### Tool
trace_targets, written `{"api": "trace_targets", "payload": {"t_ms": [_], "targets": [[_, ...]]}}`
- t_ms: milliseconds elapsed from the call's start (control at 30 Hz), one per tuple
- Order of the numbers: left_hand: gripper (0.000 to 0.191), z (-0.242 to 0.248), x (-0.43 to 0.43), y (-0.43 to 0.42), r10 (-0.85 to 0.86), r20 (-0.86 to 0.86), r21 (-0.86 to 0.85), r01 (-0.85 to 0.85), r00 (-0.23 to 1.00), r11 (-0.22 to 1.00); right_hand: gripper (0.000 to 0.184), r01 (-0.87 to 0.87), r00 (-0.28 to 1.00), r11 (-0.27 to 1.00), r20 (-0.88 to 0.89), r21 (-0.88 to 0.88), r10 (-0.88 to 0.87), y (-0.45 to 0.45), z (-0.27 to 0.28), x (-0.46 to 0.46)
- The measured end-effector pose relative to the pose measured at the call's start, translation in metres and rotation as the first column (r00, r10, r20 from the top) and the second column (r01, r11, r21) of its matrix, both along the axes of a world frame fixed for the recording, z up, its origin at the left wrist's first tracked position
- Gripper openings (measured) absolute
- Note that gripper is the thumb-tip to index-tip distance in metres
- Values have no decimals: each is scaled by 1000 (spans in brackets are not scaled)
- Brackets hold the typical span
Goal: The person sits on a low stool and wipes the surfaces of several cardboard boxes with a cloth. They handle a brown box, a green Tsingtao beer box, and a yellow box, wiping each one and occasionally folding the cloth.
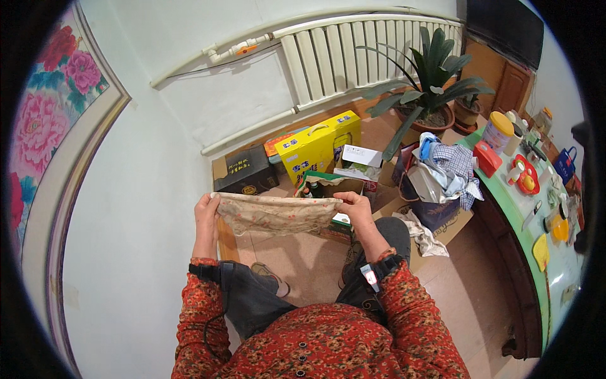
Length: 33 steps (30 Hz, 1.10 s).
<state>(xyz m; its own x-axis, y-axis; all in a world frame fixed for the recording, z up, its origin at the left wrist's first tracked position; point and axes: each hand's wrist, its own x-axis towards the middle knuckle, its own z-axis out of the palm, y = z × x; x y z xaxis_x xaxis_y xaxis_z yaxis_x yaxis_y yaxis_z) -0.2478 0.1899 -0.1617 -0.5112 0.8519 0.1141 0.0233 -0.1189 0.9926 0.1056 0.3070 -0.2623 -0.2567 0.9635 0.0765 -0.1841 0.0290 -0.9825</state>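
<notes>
A beige cloth with small red motifs is stretched between my two hands above the floor, its top edge nearly straight and its lower edge hanging loose. My left hand pinches the left top corner. At the other end, my right hand grips the right top corner between thumb and fingers. Just behind the cloth stands an open carton with bottles in it, partly hidden by the fabric.
Beyond are a yellow carton, a black box and a radiator. To the right, a bag heaped with clothes stands near a potted plant. A glass-topped table carries a knife and a fly swatter.
</notes>
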Motion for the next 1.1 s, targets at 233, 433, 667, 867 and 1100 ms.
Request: {"api": "trace_targets", "payload": {"t_ms": [233,433,667,867,1100], "targets": [[13,7,5,-2,87,-56,41,-84,995,996,19,5,991,999,136,50,-12,8,0,11],[15,25,17,-5,39,-27,140,-35,999,989,12,7,984,993,176,120,-28,15,15,22],[14,50,24,2,-98,-357,-53,85,929,995,15,-217,968,973,112,-80,225,-5,31,-5],[15,81,42,-2,-193,-384,3,211,903,978,34,-406,897,912,217,64,384,-27,34,-40],[17,106,66,-12,-359,-200,115,386,911,915,52,-428,869,775,447,466,211,-27,29,-61]]}}
